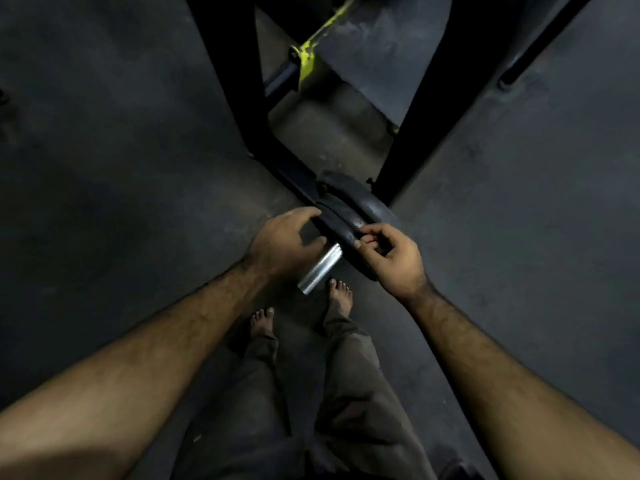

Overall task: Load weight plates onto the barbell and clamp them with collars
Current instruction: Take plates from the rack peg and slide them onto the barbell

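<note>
Plates (346, 216) sit on the bar (320, 268); my left hand (280, 244) cups the near plate's rim, fingers spread, right hand (391, 258) pinches it.

Barbell sleeve (320, 269) points toward the person, end just above the feet. Two weight plates (341, 216) sit on it, side by side, touching, between the rack's two uprights (239, 81). Left hand (282, 242) is left of the sleeve, at the near plate's edge. Right hand (391, 258) is right of it, fingers on the same plate's rim.
</note>
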